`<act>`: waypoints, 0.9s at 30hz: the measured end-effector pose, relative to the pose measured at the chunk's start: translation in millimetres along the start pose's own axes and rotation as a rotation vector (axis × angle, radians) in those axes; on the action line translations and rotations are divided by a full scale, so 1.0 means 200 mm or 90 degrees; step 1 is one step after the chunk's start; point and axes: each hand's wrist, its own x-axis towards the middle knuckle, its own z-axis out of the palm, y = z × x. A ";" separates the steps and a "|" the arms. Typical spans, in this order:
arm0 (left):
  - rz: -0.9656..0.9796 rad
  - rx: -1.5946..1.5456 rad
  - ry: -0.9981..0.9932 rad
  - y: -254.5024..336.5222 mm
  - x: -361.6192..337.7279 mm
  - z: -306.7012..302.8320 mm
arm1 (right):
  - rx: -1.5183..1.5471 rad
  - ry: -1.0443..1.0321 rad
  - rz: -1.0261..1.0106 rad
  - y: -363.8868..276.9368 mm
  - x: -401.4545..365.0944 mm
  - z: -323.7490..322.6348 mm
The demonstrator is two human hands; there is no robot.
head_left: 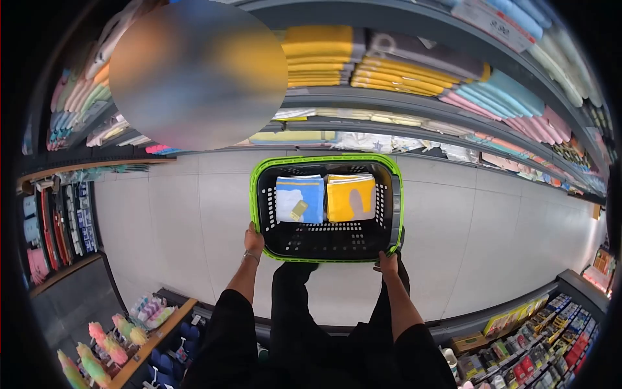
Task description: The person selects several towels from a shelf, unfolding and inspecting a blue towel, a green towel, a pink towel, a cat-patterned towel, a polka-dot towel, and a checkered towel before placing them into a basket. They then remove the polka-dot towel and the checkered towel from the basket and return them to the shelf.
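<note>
A black shopping basket (382, 241) with a bright green rim hangs in front of my legs, above the floor. My left hand (254, 239) is closed on the rim at its near left side. At the near right corner, my right hand (387, 263) grips the same rim. Inside, toward the far side, two stacks of folded cloths lie side by side. The left one is a blue and white folded cloth (310, 202) with a small tan label. The right one is a yellow folded cloth (345, 201) with a grey-brown patch. Both hands' fingers are partly hidden by the rim.
Ahead, long shelves hold folded yellow towels (321, 55) and pastel towels (505, 97). A blurred oval covers the upper left. Pale floor (453, 214) runs left and right. Behind are racks with colourful dusters (107, 343) at left and small packaged goods (525, 350) at right.
</note>
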 end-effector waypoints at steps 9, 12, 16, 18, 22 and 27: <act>0.099 -0.215 -0.061 0.09 0.08 -0.53 | -0.218 -0.345 -0.100 0.47 0.01 0.34; 0.128 -0.156 -0.050 0.31 0.05 -0.80 | 0.029 -0.309 0.051 0.04 -0.64 0.39; 0.357 -0.375 -0.138 0.64 -0.11 -1.16 | -0.121 -0.331 -0.120 -0.23 -1.17 0.35; 0.443 -0.447 -0.184 1.00 -0.37 -1.51 | -0.107 -0.327 -0.127 -0.26 -1.20 0.31; 0.787 -0.351 0.095 1.79 -0.86 -2.35 | -0.051 -0.315 -0.128 -0.47 -1.42 0.17; 1.092 -0.239 0.503 2.55 -1.28 -3.15 | 0.130 -0.328 -0.103 -0.64 -1.47 0.03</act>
